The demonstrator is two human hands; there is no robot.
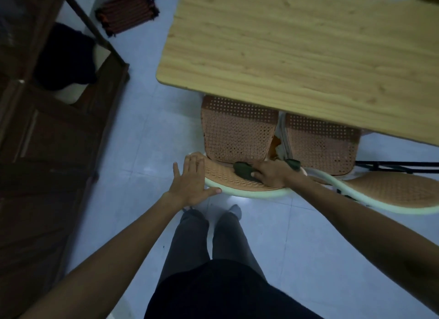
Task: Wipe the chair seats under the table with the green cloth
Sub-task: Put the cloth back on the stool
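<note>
Two chairs with woven orange seats stand pushed under the wooden table [297, 45]. The left chair seat [237, 131] and the right chair seat [320, 145] are partly hidden by the table's edge. My right hand [273, 173] presses the dark green cloth [244, 171] against the inner face of the left chair's curved backrest [228, 178], near the seat's rear edge. Part of the cloth sticks out behind my wrist. My left hand [190, 180] lies flat on the backrest's left end, thumb on its pale rim.
A dark wooden cabinet [47, 128] fills the left side. A folded striped mat [128, 9] lies on the pale tiled floor [142, 140] at the top left. The right chair's backrest [392, 190] curves off to the right. My legs stand just behind the left chair.
</note>
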